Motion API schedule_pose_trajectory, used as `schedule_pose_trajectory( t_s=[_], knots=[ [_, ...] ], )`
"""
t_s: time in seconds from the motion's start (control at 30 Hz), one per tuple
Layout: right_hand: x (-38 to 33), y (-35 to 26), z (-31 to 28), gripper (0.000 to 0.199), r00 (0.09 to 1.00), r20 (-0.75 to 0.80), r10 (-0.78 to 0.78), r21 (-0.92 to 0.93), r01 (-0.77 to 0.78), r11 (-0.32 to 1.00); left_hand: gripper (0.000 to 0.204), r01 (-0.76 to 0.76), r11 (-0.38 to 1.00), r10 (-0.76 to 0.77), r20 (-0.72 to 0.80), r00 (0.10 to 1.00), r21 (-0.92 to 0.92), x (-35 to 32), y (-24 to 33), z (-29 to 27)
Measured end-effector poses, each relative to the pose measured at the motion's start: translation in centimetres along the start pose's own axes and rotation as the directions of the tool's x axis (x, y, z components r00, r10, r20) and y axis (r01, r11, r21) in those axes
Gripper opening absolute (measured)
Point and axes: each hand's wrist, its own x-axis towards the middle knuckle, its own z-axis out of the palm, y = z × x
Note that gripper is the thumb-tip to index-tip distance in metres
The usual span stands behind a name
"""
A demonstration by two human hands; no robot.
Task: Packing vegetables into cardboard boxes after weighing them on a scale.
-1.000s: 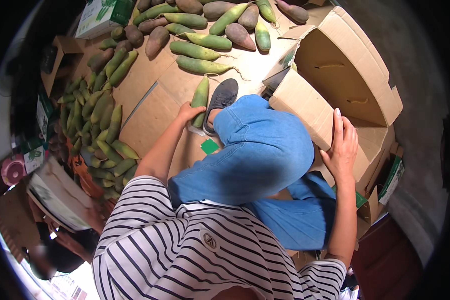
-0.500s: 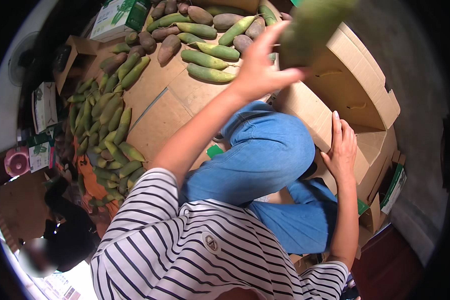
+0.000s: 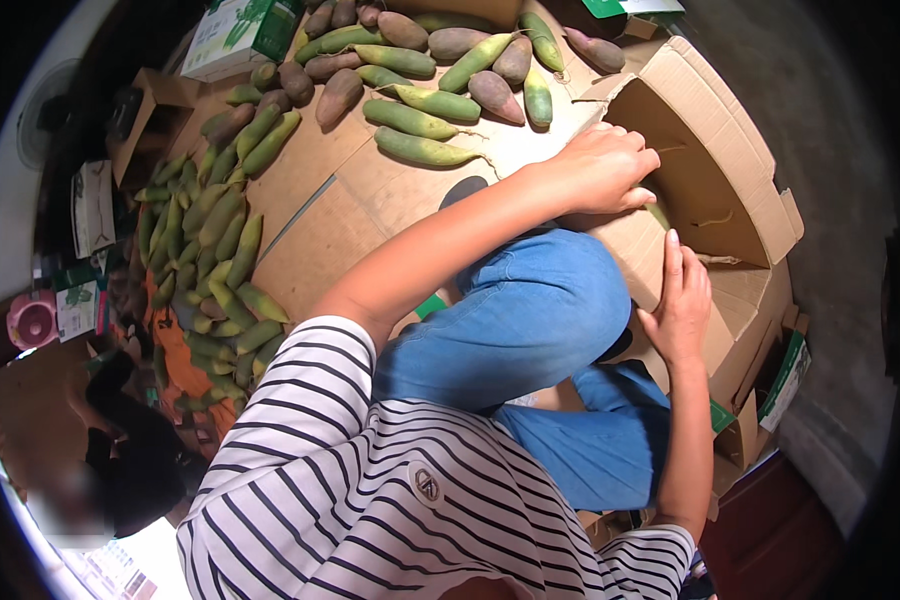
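Green, smooth-skinned long radish (image 3: 658,212), mostly hidden, lies inside an open brown cardboard box (image 3: 715,150), just under the fingers of the left hand (image 3: 600,168). That hand reaches over the box's near side with its fingers bent; whether it grips the radish or has released it, I cannot tell. The right hand (image 3: 684,300) holds nothing that shows, its fingers stretched out and touching the edge of the box's near flap (image 3: 625,250). Blue denim trousers (image 3: 525,310) cover the bent knee close beside that flap. Beyond the left forearm, long green radishes (image 3: 420,150) and stubbier purple-brown roots (image 3: 495,97) lie on flat brown cardboard sheets (image 3: 315,240). Farther left is a dense heap of green radishes (image 3: 230,240) near an orange sheet (image 3: 175,360), with a white-and-green carton (image 3: 235,40) standing behind
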Motion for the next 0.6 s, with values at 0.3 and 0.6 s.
schedule_pose_trajectory(
  t_s=[0.3,0.6],
  knots=[
    [0.4,-0.2,0.1,0.113,0.999,0.005,0.033,-0.02,-0.033,0.999,0.031,-0.137,0.989,0.135,-0.047,0.99,-0.057,-1.8,-1.0,0.8],
    [0.3,-0.3,0.4,0.114,0.999,0.002,0.043,-0.049,-0.043,0.998,0.026,-0.081,0.809,-0.243,-0.457,0.856,-0.582,-4.9,-1.1,-1.0]
  ],
)
